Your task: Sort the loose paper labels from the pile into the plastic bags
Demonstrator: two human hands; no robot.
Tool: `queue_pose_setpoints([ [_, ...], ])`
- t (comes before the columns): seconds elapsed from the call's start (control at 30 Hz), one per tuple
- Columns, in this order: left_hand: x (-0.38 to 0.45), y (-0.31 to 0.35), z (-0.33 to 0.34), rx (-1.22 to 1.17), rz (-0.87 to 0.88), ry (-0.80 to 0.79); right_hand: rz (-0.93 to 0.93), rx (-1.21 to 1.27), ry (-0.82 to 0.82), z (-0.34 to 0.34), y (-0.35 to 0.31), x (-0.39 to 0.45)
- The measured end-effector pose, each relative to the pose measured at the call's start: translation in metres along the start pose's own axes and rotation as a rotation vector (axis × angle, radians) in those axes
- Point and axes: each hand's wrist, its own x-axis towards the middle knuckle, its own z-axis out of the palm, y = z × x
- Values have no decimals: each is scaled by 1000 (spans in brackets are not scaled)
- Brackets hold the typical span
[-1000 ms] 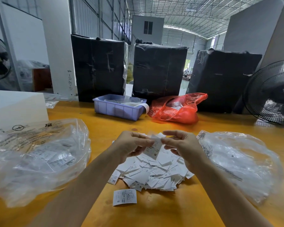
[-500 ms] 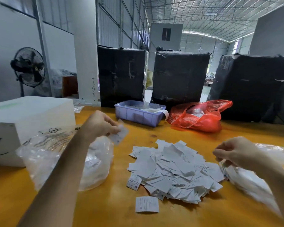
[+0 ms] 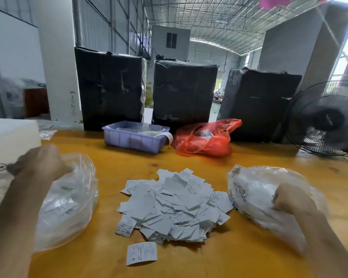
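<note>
Each hand at a clear bag flanking the label pile.

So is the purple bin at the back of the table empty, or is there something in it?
Not empty. The purple bin holds clear plastic and pale material, and a white strip curls over its right rim. What the contents are, I cannot tell.

The label pile lies between two plastic bags.

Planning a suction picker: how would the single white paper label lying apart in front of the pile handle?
The single white paper label looks thin and flat, so probably light and floppy. Lying flush on the yellow table, it likely slides when pushed.
</note>
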Motion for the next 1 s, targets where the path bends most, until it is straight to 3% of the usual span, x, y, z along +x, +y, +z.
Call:
queue_pose_setpoints([
  [0.13, -35, 50, 7, -156, 326, -47, 15, 89, 84, 1, -1, 2],
  [0.27, -83, 93, 33, -399, 618, -324, -8, 225, 71, -6, 1, 6],
  [0.43, -124, 116, 74, -501, 750, -568, -130, 476, 116, -32, -9, -9],
  [0.57, -137, 122, 86, -703, 729, -677, -420, 899, -205, -55, -44, -49],
  [0.7, -144, 127, 82, -1021, 584, -871, -629, 1025, -458, -56, -75, -71],
  [0.9, -145, 128, 69, -1302, 393, -1134, -673, 1012, -566, -37, -99, -81],
  [1.0, -141, 126, 65, -1281, 421, -1042, -677, 941, -595, -33, -105, -86],
])
